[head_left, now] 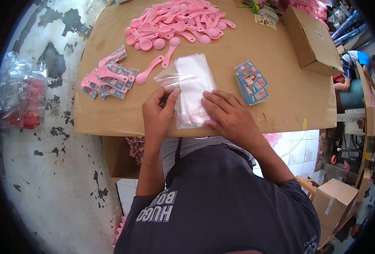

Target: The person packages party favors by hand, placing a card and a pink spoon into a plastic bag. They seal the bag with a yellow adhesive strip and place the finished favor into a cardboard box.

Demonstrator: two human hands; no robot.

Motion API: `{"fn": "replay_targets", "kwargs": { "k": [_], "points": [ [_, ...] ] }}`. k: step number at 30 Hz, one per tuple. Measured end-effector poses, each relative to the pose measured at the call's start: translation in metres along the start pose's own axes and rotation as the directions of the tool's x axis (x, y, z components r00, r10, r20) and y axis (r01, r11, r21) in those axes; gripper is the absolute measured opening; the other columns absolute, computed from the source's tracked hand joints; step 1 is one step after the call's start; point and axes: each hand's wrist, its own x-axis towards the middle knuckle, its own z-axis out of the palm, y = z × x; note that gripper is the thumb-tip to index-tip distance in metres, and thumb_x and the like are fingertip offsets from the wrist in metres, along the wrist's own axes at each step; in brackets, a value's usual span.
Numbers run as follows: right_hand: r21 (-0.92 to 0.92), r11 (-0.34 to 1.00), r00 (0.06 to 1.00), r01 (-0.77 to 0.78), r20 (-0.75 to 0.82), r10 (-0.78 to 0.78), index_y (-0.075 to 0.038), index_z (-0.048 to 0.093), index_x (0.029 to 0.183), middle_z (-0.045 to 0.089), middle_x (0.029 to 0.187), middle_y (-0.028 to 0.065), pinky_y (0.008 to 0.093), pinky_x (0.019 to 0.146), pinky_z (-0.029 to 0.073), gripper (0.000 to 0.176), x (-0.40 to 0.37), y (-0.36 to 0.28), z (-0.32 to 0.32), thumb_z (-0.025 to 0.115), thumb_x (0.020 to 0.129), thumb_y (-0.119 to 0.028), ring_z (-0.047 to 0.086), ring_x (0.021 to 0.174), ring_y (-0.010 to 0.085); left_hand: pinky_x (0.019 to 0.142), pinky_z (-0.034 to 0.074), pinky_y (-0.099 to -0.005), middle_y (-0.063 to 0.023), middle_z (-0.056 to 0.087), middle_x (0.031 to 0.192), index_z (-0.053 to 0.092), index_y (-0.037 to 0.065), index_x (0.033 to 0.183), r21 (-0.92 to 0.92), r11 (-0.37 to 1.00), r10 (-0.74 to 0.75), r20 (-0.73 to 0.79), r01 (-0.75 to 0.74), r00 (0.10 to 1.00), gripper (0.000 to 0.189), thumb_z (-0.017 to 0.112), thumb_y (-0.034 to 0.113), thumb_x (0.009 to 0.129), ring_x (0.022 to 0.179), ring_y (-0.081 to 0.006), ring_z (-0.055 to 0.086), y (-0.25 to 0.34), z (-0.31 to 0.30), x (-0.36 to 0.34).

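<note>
A stack of clear plastic bags point(192, 80) lies in front of me near the table's front edge. At its left edge, my left hand point(160, 106) pinches a clear bag between thumb and fingers, and that bag is lifted and skewed to the left. Flat across the stack's right side rests my right hand point(229, 111), fingers stretched out and holding nothing. Just beyond the bags lie two loose pink plastic spoons point(149, 70). A pile of blue printed cards point(251, 82) sits to the right of my right hand.
A big heap of pink spoons point(174, 23) covers the table's far side. Bagged spoons with cards point(111, 80) lie at the left. A cardboard box point(312, 42) stands at the back right, with another person point(358, 59) beyond it. A peeling wall point(48, 169) is on the left.
</note>
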Motion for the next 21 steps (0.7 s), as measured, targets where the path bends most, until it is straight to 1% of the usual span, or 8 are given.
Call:
{"fn": "replay_targets", "kwargs": {
  "k": [6,8,9,11,12,14,17,21],
  "points": [
    [-0.051,0.999,0.999,-0.012,0.038,0.014,-0.005,0.065,0.131,0.062,0.142,0.0078,0.0439,0.108,0.042,0.051,-0.001,-0.001,-0.005,0.078,0.086,-0.027,0.056,0.130,0.0277,0.069,0.049,-0.0217,-0.0060,0.072,0.100,0.068,-0.002,0.110,-0.154,0.967,0.159,-0.265,-0.205,0.951,0.018,0.063,0.014,0.105,0.081,-0.0068,0.062,-0.005,-0.024,0.005],
    [0.052,0.998,1.000,-0.025,0.014,0.024,-0.005,0.065,0.131,0.062,0.142,0.0105,0.0445,0.108,0.043,0.050,0.001,-0.001,-0.009,0.078,0.087,-0.026,0.056,0.130,0.0292,0.077,0.055,-0.0267,-0.0123,0.072,0.110,0.062,-0.001,0.120,-0.479,0.843,0.096,-0.312,-0.243,0.945,0.020,0.057,0.014,0.107,0.090,-0.0145,0.068,0.001,-0.024,0.006],
    [0.046,0.998,0.999,-0.030,0.013,0.030,-0.005,0.065,0.131,0.062,0.142,0.0105,0.0445,0.108,0.043,0.050,0.000,0.004,-0.012,0.078,0.087,-0.026,0.056,0.130,0.0292,0.082,0.059,-0.0321,-0.0175,0.071,0.117,0.059,0.000,0.128,-0.537,0.812,0.102,-0.257,-0.230,0.961,0.024,0.054,0.015,0.109,0.097,-0.0211,0.072,0.001,-0.026,0.006],
    [-0.071,0.993,0.979,-0.090,-0.189,0.075,-0.003,0.066,0.126,0.064,0.132,0.0146,0.0463,0.102,0.046,0.047,-0.003,0.023,-0.019,0.076,0.091,-0.032,0.058,0.123,0.0327,0.083,0.059,-0.0319,-0.0185,0.070,0.119,0.058,-0.001,0.130,-0.584,0.790,0.079,-0.206,-0.187,0.975,0.027,0.056,0.014,0.108,0.100,-0.0217,0.072,0.003,-0.023,0.003],
    [-0.071,0.993,0.979,-0.092,-0.189,0.077,-0.003,0.066,0.126,0.064,0.132,0.0146,0.0463,0.102,0.046,0.047,-0.002,0.030,-0.025,0.076,0.091,-0.032,0.058,0.123,0.0327,0.083,0.060,-0.0317,-0.0196,0.070,0.121,0.057,-0.001,0.132,-0.624,0.768,0.057,-0.158,-0.144,0.986,0.029,0.057,0.013,0.107,0.102,-0.0222,0.072,0.006,-0.020,0.002],
    [-0.025,0.927,0.863,-0.375,-0.375,0.339,-0.002,0.066,0.125,0.065,0.120,0.0158,0.0461,0.097,0.048,0.046,-0.001,0.045,-0.039,0.076,0.092,-0.031,0.059,0.113,0.0352,0.083,0.061,-0.0320,-0.0199,0.070,0.121,0.058,-0.002,0.132,-0.669,0.737,0.014,-0.135,-0.101,0.991,0.029,0.059,0.012,0.106,0.102,-0.0229,0.072,0.007,-0.013,0.000],
    [-0.087,0.818,0.774,-0.569,-0.392,0.497,0.000,0.066,0.118,0.063,0.112,0.0150,0.0448,0.091,0.049,0.041,-0.008,0.068,-0.045,0.078,0.092,-0.030,0.058,0.105,0.0337,0.084,0.062,-0.0328,-0.0190,0.072,0.119,0.061,-0.002,0.129,-0.712,0.699,-0.038,-0.132,-0.068,0.991,0.029,0.063,0.011,0.104,0.101,-0.0238,0.073,0.001,-0.008,0.003],
    [0.159,0.751,0.709,-0.641,-0.252,0.659,0.000,0.065,0.109,0.063,0.103,0.0128,0.0412,0.082,0.049,0.037,-0.009,0.077,-0.047,0.079,0.092,-0.030,0.060,0.095,0.0276,0.084,0.063,-0.0347,-0.0162,0.074,0.113,0.066,-0.002,0.123,-0.728,0.679,-0.025,-0.150,-0.093,0.988,0.024,0.066,0.010,0.102,0.098,-0.0249,0.075,0.000,-0.004,0.008]
  ]
}}
